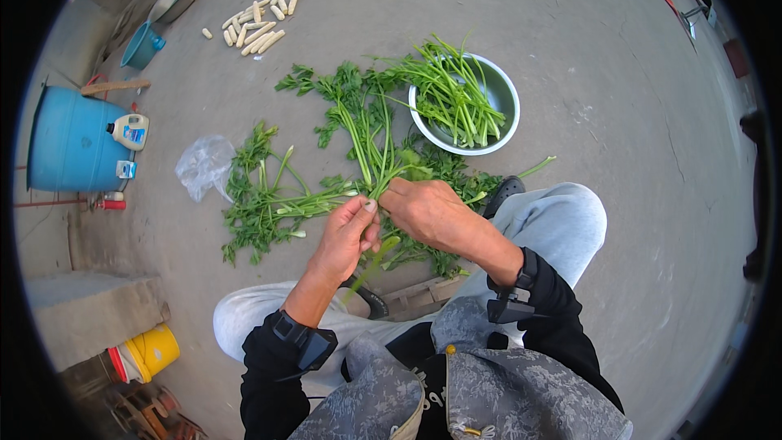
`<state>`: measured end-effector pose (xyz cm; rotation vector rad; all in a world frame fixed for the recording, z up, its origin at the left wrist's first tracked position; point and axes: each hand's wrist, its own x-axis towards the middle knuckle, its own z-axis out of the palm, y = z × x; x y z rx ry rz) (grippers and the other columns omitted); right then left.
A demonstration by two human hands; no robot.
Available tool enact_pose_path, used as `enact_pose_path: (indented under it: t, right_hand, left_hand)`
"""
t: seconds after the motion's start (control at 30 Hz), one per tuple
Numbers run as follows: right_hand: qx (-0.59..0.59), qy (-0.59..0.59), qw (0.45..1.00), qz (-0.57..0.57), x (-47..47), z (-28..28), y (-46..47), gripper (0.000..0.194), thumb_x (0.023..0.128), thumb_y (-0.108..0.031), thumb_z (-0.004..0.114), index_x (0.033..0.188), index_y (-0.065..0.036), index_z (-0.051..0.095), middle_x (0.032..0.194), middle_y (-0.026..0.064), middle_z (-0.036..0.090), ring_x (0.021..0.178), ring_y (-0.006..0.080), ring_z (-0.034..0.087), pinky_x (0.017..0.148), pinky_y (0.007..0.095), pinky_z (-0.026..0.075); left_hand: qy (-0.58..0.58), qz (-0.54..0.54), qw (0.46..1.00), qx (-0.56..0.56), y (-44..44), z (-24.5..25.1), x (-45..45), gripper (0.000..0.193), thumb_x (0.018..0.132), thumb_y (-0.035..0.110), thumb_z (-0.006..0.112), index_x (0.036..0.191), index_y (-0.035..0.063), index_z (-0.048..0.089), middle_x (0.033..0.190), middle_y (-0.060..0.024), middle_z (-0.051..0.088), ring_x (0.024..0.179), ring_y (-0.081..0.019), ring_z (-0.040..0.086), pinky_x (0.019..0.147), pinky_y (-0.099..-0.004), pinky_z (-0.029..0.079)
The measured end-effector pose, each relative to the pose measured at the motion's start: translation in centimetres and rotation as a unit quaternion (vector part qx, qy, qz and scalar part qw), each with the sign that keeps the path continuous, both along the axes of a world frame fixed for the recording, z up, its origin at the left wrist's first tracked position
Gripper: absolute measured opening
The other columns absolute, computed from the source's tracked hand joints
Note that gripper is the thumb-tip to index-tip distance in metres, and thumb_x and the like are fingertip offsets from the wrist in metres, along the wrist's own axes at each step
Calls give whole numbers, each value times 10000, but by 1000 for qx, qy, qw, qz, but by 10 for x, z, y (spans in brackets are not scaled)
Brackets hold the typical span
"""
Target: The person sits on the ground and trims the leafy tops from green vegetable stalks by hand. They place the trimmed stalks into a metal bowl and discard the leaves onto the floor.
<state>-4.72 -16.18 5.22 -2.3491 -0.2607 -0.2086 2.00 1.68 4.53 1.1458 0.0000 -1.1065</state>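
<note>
My left hand [348, 235] pinches the lower ends of a bunch of leafy celery [366, 156]. Against it, my right hand [427, 211] has its fingers closed on the same stalks from the right. A loose celery stalk [374, 264] shows blurred just below my hands. More celery [263, 201] lies on the ground to the left, and a pile of celery leaves [446, 177] spreads partly under my right hand. Beyond, a metal basin [514, 104] holds trimmed-looking celery stalks [455, 98], some leaning over its rim.
A clear plastic bag [204, 165] lies left of the celery. Bare corn cobs [256, 24] lie farther off on the concrete ground [586, 73]. Along the left stand a blue barrel [76, 140], a jug [133, 132] and a yellow bucket [157, 351]. A wooden slatted piece [421, 297] sits between my feet.
</note>
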Motion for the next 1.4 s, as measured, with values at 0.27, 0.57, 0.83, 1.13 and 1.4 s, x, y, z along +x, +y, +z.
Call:
enact_pose_path:
  t: [0.27, 0.57, 0.83, 1.13, 1.4]
  right_hand:
    - [443, 236, 863, -61, 2, 12, -9, 150, 851, -136, 551, 906, -20, 630, 675, -11, 536, 591, 64, 396, 527, 248, 348]
    - [-49, 8, 989, -143, -7, 12, -57, 233, 830, -106, 598, 1038, -6, 629, 829, 153, 628, 708, 414, 599, 689, 446, 497]
    - [78, -167, 959, -217, 4, 28, -46, 250, 832, -59, 587, 1081, -42, 608, 992, 159, 634, 727, 354, 635, 603, 404, 517]
    - [-36, -32, 999, -8, 4, 6, -23, 328, 764, 9, 568, 1090, -26, 584, 873, 118, 580, 754, 312, 627, 629, 391, 513]
    - [55, 4, 998, 11, 2, -2, -4, 164, 802, -87, 581, 944, -6, 570, 788, 146, 582, 669, 311, 613, 601, 388, 488]
  left_hand:
    - [53, 12, 968, -244, 2, 4, 3, 245, 999, 271, 455, 844, 83, 482, 623, 13, 412, 519, -90, 350, 524, -262, 353]
    - [48, 49, 969, -238, 8, 4, 11, 245, 1003, 260, 445, 850, 78, 501, 618, 11, 421, 519, -93, 371, 541, -268, 362]
    - [31, 34, 991, -124, 9, 5, 8, 230, 992, 246, 465, 848, 71, 504, 625, 2, 434, 527, -91, 390, 541, -268, 388]
    - [9, -44, 995, -88, 9, 13, 2, 236, 996, 267, 454, 899, 58, 508, 644, -18, 481, 512, -102, 412, 548, -264, 428]
    - [-54, -74, 995, -44, 4, 13, -5, 275, 1002, 318, 467, 920, 59, 510, 577, 32, 393, 494, -67, 335, 499, -228, 326]
